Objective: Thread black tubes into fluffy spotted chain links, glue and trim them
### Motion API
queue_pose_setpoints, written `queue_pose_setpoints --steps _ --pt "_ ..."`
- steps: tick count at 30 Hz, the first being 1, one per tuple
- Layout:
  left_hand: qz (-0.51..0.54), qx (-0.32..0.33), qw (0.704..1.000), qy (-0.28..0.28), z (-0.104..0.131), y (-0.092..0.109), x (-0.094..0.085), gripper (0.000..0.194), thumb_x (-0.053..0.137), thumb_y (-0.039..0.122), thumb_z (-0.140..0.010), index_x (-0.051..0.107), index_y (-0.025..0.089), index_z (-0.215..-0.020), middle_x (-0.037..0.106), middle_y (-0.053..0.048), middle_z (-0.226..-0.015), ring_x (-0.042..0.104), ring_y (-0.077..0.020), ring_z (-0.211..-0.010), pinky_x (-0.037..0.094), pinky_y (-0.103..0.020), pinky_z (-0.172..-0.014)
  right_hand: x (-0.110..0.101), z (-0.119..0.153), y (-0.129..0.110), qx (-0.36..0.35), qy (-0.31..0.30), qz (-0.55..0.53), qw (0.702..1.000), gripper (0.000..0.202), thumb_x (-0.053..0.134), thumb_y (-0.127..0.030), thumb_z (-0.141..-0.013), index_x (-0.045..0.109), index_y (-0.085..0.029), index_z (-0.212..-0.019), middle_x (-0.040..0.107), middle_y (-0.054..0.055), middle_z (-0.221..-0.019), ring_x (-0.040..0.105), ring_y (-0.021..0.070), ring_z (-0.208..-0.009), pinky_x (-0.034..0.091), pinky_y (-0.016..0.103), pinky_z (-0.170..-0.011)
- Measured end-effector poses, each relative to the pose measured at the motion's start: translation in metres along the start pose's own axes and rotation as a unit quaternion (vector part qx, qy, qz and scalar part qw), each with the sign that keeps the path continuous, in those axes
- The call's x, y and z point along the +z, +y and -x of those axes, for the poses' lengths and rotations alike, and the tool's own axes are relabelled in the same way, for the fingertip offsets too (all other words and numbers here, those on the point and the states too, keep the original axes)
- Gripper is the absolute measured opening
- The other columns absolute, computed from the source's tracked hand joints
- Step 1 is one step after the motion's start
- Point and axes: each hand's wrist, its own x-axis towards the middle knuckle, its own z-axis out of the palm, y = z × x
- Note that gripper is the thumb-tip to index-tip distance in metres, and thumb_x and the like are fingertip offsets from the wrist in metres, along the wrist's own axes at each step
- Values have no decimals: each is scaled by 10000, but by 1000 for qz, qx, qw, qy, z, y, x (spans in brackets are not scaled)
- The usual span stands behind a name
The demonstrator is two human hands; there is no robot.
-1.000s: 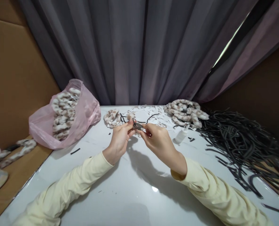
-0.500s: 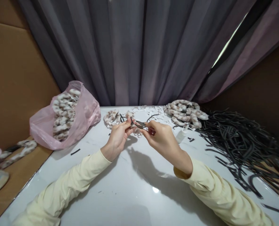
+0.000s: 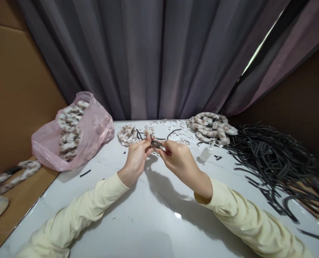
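Scissors with dark metal blades point(image 3: 157, 144) met a small dark strip point(image 3: 151, 138)

Well left of the scissors lay a translucent pink plastic bag point(image 3: 97, 130) of fluffy white-and-brown tubes point(image 3: 68, 138). Just left, the bare left hand point(image 3: 134, 156) pinched the strip between its fingers. Just right, the bare right hand point(image 3: 178, 156) gripped the scissors. Farther right sat a white plastic bottle point(image 3: 206, 154), then tangled black cords point(image 3: 272, 154).
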Motion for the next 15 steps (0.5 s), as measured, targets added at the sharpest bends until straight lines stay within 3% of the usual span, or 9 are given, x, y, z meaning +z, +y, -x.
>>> queue_pose_setpoints --steps 5,8,15 --pt "23 36 999 26 -1 -3 7 146 647 255 -764 641 126 -696 675 -50 -750 640 -175 -856 477 -290 -824 21 -1 2 -46 82 -25 995 135 521 -179 -824 452 -183 -708 522 -1 -584 447 125 -487 298 226 -485" --pt "24 55 998 24 -2 5 10 165 645 261 -773 638 119 -689 680 -46 -729 644 -147 -824 477 -254 -810 21 -6 4 -61 118 -52 990 165 510 -193 -832 426 -187 -690 520 -1 -584 438 117 -485 299 225 -488" --pt "-28 40 989 -143 -9 40 1 247 678 348 -742 687 116 -826 717 -68 -812 672 -162 -782 511 -246 -738 -21 -24 -5 -63 71 -148 984 257 589 -230 -793 403 -183 -621 425 -62 -496 361 63 -433 275 193 -452"
